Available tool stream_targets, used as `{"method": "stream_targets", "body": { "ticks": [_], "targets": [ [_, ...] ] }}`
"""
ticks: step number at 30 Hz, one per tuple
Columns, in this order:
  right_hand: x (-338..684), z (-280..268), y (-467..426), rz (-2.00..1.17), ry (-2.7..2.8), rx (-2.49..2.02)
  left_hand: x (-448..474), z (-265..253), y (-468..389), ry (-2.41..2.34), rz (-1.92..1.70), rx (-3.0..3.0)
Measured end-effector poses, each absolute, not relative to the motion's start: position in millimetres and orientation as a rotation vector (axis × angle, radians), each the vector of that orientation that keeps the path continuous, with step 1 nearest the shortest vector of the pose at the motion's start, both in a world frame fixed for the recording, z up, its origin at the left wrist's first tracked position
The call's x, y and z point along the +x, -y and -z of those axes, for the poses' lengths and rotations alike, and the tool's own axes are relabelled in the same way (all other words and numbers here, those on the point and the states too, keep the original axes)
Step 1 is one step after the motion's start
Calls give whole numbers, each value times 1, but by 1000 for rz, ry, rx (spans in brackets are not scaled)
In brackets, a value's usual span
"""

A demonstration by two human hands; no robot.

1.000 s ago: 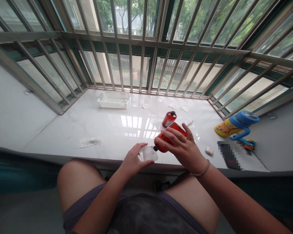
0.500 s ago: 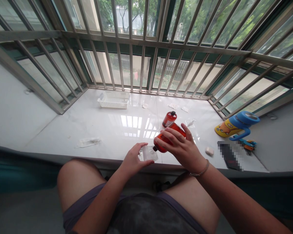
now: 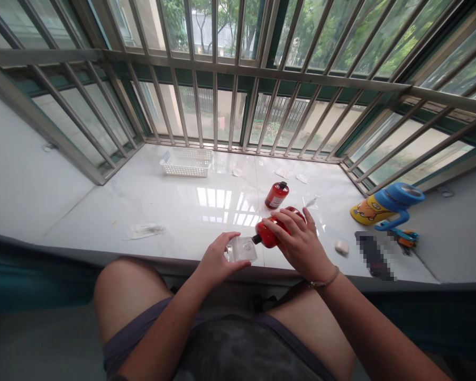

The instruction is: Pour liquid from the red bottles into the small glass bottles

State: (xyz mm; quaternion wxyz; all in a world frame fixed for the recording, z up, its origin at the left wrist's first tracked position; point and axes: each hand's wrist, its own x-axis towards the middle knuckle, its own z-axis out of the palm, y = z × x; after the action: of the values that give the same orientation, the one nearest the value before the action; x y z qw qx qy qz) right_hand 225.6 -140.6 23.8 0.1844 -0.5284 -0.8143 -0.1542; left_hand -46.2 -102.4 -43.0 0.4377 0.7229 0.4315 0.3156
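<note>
My left hand (image 3: 222, 256) is closed around a small clear container (image 3: 243, 250), thumb on the near side and fingers on the far side. The container is tilted, and some clear liquid seems to lie in it. In my right hand (image 3: 301, 241) is a red bottle (image 3: 267, 234) with a black neck, tipped nearly level. Its mouth points left, close to the container's rim; I cannot tell whether they touch. A second red bottle (image 3: 276, 195) with a black top and a pale label stands upright just behind.
A white perforated basket (image 3: 186, 163) sits by the window bars. Packaged cotton swabs (image 3: 146, 231) lie at left. To the right are a blue and yellow flask (image 3: 386, 205), a pale soap-like block (image 3: 341, 247), a blurred dark object (image 3: 375, 255) and keys (image 3: 405, 238).
The red bottle in my right hand has swung from a steep downward tilt to nearly level, its mouth shifting slightly up and right. My left hand and the container stay about where they were.
</note>
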Motion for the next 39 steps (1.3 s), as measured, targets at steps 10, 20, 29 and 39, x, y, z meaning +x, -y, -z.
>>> {"method": "stream_targets", "body": {
  "ticks": [10,20,29,39],
  "targets": [
    [226,34,147,-192,1768,-1552,-49,51,101,-1094,-778,1764],
    [193,86,142,-756,1396,-1559,-64,83,74,-1169,-892,1611],
    [196,92,130,-711,1582,-1485,-87,91,46,-1186,-876,1665],
    [272,96,141,283,1624,-1994,-109,85,37,-1200,-766,1706]
  ]
}}
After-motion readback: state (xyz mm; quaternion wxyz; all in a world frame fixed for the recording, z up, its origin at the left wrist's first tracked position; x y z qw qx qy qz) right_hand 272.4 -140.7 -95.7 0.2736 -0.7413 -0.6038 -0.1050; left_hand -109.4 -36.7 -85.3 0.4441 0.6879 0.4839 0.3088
